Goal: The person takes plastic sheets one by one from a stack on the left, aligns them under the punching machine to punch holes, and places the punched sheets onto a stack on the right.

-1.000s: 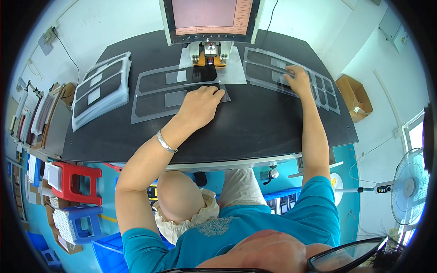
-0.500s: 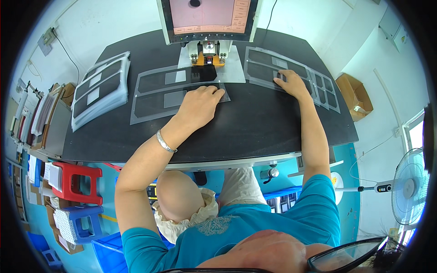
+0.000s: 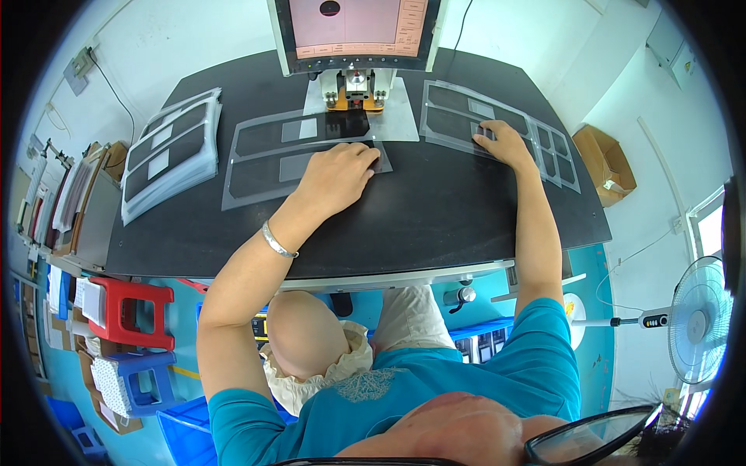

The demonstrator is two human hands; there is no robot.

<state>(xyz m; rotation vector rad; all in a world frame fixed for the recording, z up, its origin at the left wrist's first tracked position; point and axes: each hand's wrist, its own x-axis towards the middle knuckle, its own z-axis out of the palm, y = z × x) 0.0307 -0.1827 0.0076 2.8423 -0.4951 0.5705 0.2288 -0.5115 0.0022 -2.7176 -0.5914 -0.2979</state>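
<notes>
A clear plastic sheet with dark panels (image 3: 260, 172) lies flat in the middle of the black table, its far right corner under the orange-and-silver machine head (image 3: 356, 99). My left hand (image 3: 339, 172) is closed at this sheet's near right part, fingers curled down on it; the fingertips are partly hidden. At the right lie several similar sheets, overlapping (image 3: 451, 103). My right hand (image 3: 505, 144) pinches the near edge of the top one between thumb and fingers. On the left stands a thick stack of such sheets (image 3: 172, 167).
A monitor (image 3: 353, 27) above the machine shows a dark round spot. A white plate (image 3: 402, 116) lies under the machine. Beyond the table's right edge sits an open cardboard box (image 3: 606, 167); a fan (image 3: 699, 317) stands lower right. Red (image 3: 136, 311) and blue stools (image 3: 144, 382) are at the left.
My left hand and the middle sheet have shifted slightly away from me. My right hand has moved a little to the right with its sheet. The monitor's dark spot has moved left and down.
</notes>
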